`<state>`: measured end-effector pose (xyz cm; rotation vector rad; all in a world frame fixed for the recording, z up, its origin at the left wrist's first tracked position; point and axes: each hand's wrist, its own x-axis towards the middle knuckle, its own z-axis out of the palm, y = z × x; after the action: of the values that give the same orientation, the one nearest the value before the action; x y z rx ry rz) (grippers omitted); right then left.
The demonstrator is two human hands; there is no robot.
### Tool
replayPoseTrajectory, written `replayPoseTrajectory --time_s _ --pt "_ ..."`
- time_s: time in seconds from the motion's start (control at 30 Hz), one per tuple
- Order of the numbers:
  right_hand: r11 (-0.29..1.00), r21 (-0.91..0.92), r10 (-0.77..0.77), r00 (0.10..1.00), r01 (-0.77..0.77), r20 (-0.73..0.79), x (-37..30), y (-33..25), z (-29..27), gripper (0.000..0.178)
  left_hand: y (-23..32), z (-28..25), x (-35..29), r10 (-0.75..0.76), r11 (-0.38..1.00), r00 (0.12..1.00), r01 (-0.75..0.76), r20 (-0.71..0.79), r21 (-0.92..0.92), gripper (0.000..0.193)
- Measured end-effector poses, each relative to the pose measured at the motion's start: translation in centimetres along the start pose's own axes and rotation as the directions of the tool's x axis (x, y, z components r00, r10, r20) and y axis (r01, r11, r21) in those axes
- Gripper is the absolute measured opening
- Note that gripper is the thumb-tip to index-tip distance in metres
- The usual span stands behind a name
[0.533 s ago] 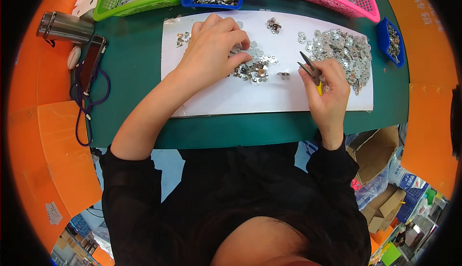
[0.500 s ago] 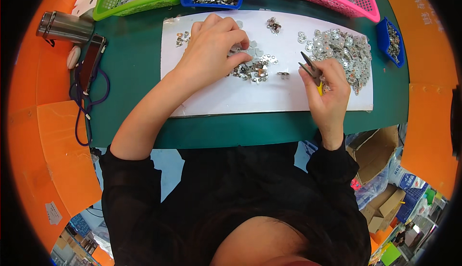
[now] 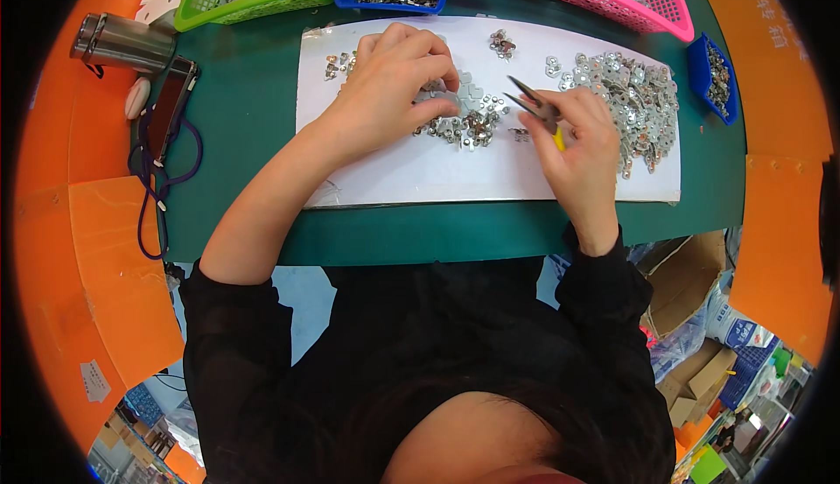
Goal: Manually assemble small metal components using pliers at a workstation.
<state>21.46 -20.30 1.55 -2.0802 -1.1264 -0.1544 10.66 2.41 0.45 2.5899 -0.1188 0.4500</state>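
Note:
My right hand (image 3: 582, 138) grips a pair of pliers (image 3: 544, 115) with a yellow handle, jaws slightly parted and pointing up and left. Over the middle-left of a white board (image 3: 376, 182), my left hand (image 3: 394, 90) bends its fingers above flat grey metal pieces (image 3: 471, 90). A gap shows between its thumb and forefinger, with nothing visible held there. Below those fingertips lies a heap of small shiny metal parts (image 3: 477, 127). A large pile of silver metal pieces (image 3: 643, 103) spreads to the right of the pliers. One small cluster of parts (image 3: 501, 44) sits at the far edge.
Along the back stand a green basket (image 3: 262, 10), a blue tray (image 3: 394, 4) and a pink basket (image 3: 586, 1), all holding metal parts. A small blue bin (image 3: 716, 80) is at the right. Left lie a steel flask (image 3: 131, 44) and a phone with a cord (image 3: 166, 112).
My right hand and the pliers have moved left and slightly up, from beside the silver pile toward the middle heap. My left hand stays nearly in place.

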Motion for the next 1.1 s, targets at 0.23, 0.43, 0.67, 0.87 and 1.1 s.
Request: replayPoseTrajectory --time_s 0.23,0.43,0.67,0.87,1.1 --pt "0.981 -0.183 -0.053 0.995 0.068 0.089 0.9 -0.2 1.4 0.017 1.2 -0.5 -0.1 -0.213 0.953 0.976 0.197 -0.05 -0.229 0.012" --pt "0.915 0.34 0.204 0.976 -0.219 0.078 1.4 -2.4 -0.1 0.011 4.1 -1.0 -1.0 -0.609 0.343 0.786 0.385 0.109 -0.857 0.017" --pt "0.848 0.5 0.14 0.985 -0.174 0.104 1.2 -5.0 -0.3 0.008 9.0 -0.3 -2.5 -0.491 0.729 0.796 0.152 -0.354 -0.668 0.041" --pt "0.883 0.455 0.106 0.993 -0.114 0.043 0.4 -5.9 -0.4 0.007 9.1 0.4 -2.9 -0.103 0.994 0.799 0.054 -0.593 -0.099 0.047" --pt "0.901 0.432 -0.022 0.998 0.044 -0.055 -0.1 -5.1 -0.1 0.009 9.2 0.7 -3.1 0.05 0.999 0.789 -0.05 -0.612 0.017 0.051"
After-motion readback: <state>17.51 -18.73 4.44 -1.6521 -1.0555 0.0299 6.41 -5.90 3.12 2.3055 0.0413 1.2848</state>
